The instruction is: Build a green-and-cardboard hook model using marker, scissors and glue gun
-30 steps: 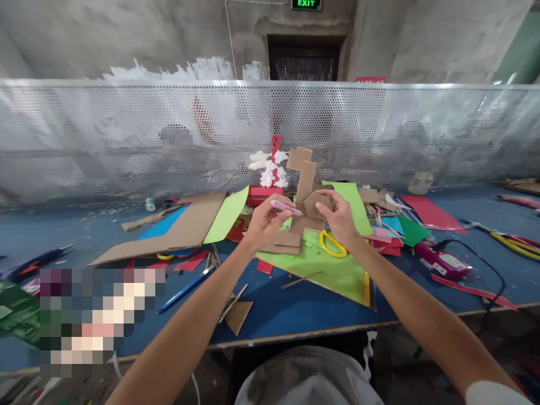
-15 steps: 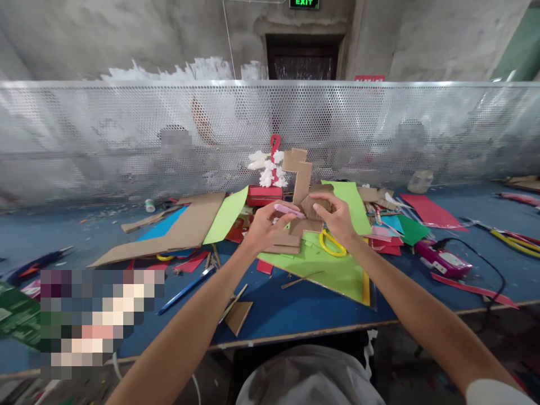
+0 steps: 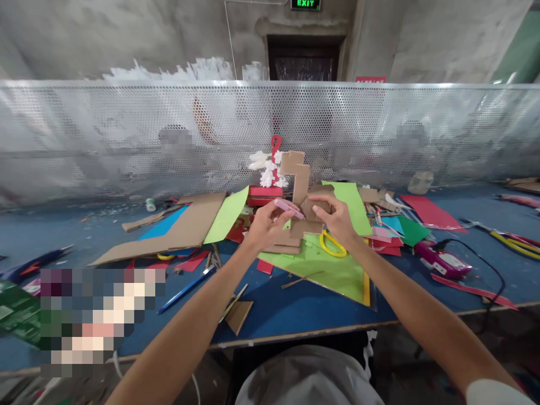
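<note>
My left hand [image 3: 268, 224] is closed on a slim pink tool [image 3: 289, 208], whose tip points right toward the cardboard; its kind I cannot make out. My right hand [image 3: 335, 216] pinches a folded piece of brown cardboard [image 3: 315, 205] at its side. Behind and between the hands a stepped cardboard shape [image 3: 301, 183] stands upright, touching or joined to that piece. Below lies a flat cardboard piece [image 3: 306, 226]. Yellow scissor handles [image 3: 333, 246] rest just under my right wrist, on a light green sheet [image 3: 320, 270].
A red stand with white tufts [image 3: 270, 174] is behind my hands. Cardboard strips [image 3: 185, 230] and coloured paper lie left. A blue pen [image 3: 185, 289] is near the front. On the right are a purple device [image 3: 442, 260] with a black cord and yellow-handled pliers [image 3: 514, 242].
The upright cardboard shape has shifted and tilted slightly to the left. The pink tool is angled a little more steeply downward. Both hands keep their hold.
</note>
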The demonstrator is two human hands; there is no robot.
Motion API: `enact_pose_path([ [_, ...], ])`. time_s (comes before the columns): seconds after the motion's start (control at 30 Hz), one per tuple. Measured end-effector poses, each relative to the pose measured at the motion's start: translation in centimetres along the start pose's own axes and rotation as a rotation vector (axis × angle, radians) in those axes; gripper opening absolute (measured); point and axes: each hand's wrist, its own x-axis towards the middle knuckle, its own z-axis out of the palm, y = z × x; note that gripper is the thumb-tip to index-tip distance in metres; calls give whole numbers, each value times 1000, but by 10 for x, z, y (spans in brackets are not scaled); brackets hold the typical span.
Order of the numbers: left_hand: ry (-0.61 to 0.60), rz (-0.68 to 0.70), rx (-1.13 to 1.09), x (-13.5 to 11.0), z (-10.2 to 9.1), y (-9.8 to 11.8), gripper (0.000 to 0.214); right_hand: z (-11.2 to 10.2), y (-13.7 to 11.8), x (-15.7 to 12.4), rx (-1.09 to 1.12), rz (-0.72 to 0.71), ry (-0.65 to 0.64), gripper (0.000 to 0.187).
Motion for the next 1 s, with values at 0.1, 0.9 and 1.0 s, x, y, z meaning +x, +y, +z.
enact_pose_path([
  [0.1,13,-6,-21,1,0,-1,19,0,1,0,7,7,-1,25],
  [0.9,87,-19,-103,4,-4,6,26,2,-2,-2,-23,30,-15,25],
  [1.0,132,-11,-91,5,-5,5,27,2,-2,-3,-19,66,-24,26],
])
